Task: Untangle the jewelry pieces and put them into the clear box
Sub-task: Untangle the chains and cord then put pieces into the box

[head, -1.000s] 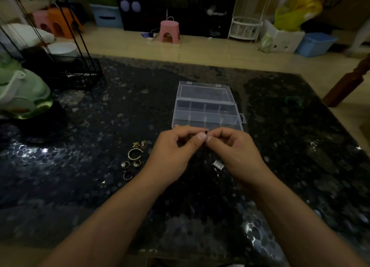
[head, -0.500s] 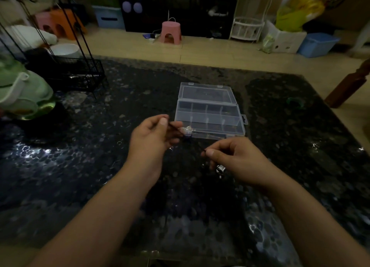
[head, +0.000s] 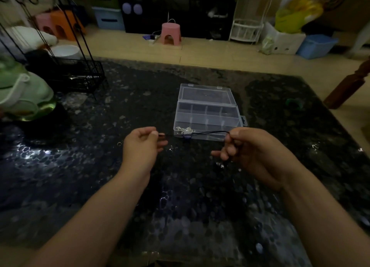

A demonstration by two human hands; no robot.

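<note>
A thin black cord necklace (head: 208, 133) with a small pendant (head: 186, 137) is stretched level between my hands, just in front of the clear box. My left hand (head: 143, 149) pinches its left end between thumb and forefinger. My right hand (head: 252, 152) pinches the right end. The clear box (head: 236, 108) lies open on the dark table, lid folded back, with several compartments; a small pale jewelry piece (head: 183, 129) shows at its front left corner. A small shiny piece (head: 220, 165) lies on the table under my right hand.
The dark speckled table (head: 180, 206) has a black wire rack (head: 80, 74) and a green teapot (head: 22, 94) at the far left. A small green object (head: 293, 103) lies at the right. A wooden chair post (head: 348, 84) stands past the right edge.
My hands have moved apart and drawn the cord taut between them. The right hand rose from near the table to the level of the left. The gold rings at the left are no longer in view.
</note>
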